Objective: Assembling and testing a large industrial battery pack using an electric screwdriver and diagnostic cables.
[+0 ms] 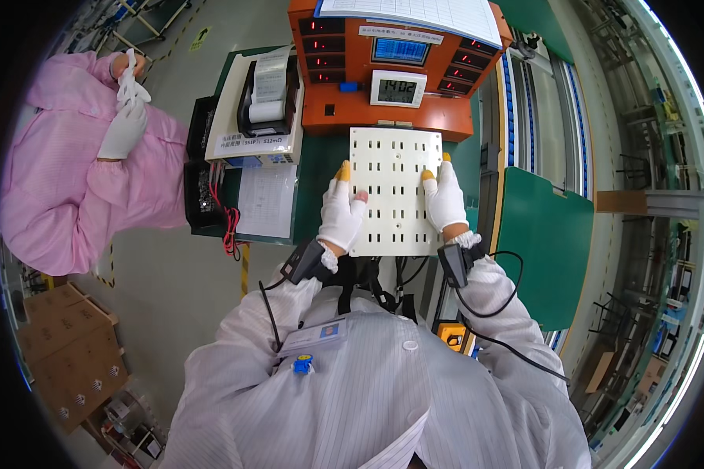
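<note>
A flat white panel [397, 205] with rows of small dark slots lies in front of me, its far edge against the orange test machine [334, 116]. My left hand [342, 211], in a white glove with a yellow fingertip, grips the panel's left side, the bare thumb on its face. On the right side my right hand [446, 199], gloved with yellow tips, holds the opposite edge. Fingers under the panel are hidden. The machine has red digit displays, a small blue screen and a white digital clock [397, 88] on its ledge.
Left of the machine stands a label printer [269, 105] on a white box, with red cables [231, 233] and a paper sheet [267, 199] beside it. A person in pink [105, 172] is at the far left. A green board [544, 246] lies to the right, past a roller conveyor [528, 117].
</note>
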`<action>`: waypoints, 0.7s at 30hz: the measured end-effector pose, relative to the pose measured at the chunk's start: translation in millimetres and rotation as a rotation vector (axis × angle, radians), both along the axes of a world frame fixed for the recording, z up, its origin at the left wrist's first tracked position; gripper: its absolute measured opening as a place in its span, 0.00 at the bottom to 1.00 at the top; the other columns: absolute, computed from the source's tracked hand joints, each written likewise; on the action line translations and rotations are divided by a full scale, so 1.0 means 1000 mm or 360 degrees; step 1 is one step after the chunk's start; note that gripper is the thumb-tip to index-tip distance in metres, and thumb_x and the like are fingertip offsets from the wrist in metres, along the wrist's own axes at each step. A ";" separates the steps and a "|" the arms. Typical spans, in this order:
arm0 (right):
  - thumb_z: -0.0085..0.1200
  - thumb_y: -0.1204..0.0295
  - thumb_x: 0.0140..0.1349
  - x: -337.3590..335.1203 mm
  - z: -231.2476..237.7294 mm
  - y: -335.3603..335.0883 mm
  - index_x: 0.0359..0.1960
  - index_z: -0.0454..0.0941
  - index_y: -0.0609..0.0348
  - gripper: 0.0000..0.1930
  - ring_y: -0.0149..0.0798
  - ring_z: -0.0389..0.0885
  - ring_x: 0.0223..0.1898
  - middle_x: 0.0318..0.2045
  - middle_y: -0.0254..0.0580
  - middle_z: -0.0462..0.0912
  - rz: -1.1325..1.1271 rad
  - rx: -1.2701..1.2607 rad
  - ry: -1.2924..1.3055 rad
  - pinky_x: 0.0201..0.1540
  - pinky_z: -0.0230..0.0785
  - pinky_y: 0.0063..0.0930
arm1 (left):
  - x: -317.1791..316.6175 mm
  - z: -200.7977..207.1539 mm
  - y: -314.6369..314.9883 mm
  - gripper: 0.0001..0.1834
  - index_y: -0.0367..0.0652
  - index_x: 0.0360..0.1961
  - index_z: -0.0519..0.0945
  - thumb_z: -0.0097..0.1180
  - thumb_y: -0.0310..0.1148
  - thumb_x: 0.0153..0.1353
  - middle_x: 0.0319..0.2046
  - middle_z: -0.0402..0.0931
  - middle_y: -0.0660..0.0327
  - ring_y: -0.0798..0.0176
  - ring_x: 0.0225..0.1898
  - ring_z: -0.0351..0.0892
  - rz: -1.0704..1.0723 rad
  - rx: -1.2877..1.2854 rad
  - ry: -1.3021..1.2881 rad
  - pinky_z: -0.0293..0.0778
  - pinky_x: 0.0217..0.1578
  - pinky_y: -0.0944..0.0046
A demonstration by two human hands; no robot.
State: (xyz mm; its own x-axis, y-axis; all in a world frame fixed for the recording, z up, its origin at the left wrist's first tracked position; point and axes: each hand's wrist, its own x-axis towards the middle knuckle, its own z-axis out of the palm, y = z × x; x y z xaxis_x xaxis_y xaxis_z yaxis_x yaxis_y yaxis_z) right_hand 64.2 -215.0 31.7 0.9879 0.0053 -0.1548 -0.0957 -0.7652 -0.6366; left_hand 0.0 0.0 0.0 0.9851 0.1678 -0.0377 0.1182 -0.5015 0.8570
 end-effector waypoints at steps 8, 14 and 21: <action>0.48 0.62 0.69 -0.022 -0.014 -0.004 0.62 0.62 0.67 0.26 0.68 0.74 0.53 0.54 0.68 0.73 -0.0092 0.0198 -0.0059 0.55 0.68 0.48 | -0.008 0.004 -0.009 0.37 0.42 0.73 0.53 0.54 0.32 0.66 0.58 0.67 0.46 0.46 0.55 0.70 0.0008 -0.0351 0.0047 0.65 0.59 0.56; 0.48 0.63 0.69 -0.030 -0.003 0.004 0.62 0.62 0.67 0.25 0.68 0.74 0.52 0.54 0.69 0.73 -0.0088 0.0273 -0.0100 0.55 0.68 0.48 | -0.004 0.000 -0.003 0.39 0.43 0.74 0.49 0.54 0.33 0.67 0.61 0.65 0.43 0.45 0.58 0.68 -0.0022 -0.0313 -0.0023 0.63 0.61 0.55; 0.47 0.64 0.69 -0.032 -0.009 -0.001 0.59 0.63 0.67 0.22 0.68 0.75 0.50 0.52 0.67 0.74 -0.0084 0.0206 -0.0090 0.52 0.69 0.50 | -0.003 -0.004 0.000 0.36 0.43 0.74 0.48 0.50 0.35 0.70 0.61 0.67 0.46 0.52 0.57 0.72 -0.0102 -0.0095 -0.0076 0.67 0.58 0.58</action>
